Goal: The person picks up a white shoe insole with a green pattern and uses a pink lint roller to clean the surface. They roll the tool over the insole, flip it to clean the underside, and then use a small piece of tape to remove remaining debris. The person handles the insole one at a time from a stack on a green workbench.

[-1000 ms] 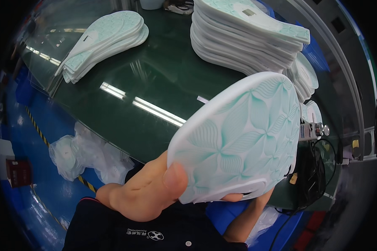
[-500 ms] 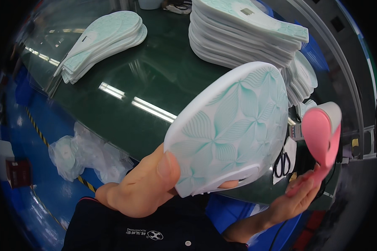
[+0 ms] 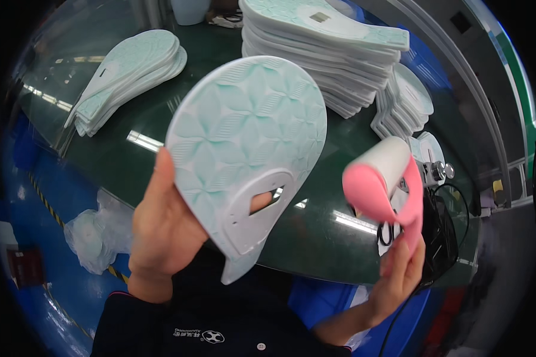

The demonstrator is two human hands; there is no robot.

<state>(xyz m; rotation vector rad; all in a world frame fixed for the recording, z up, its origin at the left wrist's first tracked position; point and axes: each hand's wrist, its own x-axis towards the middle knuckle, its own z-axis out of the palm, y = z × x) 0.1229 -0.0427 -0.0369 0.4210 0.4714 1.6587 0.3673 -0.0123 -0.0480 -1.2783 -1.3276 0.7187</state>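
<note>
My left hand (image 3: 164,229) holds a white and mint-green shoe sole (image 3: 247,143) up before the camera, patterned side facing me, thumb on its left edge and a fingertip showing through a slot near its heel. My right hand (image 3: 399,276) grips the handle of a pink lint roller (image 3: 381,175) with a white roll, raised just right of the sole and not touching it.
A dark green glass-topped table (image 3: 101,107) carries a tall stack of soles (image 3: 324,50) at the back, a smaller stack (image 3: 131,74) at the left and another (image 3: 402,104) at the right. A crumpled plastic bag (image 3: 98,232) lies below left. Scissors and cables (image 3: 435,214) sit at the right.
The left hand has lifted and turned the sole, heel now downward. The right hand has brought the pink lint roller up from the right, closer to the sole.
</note>
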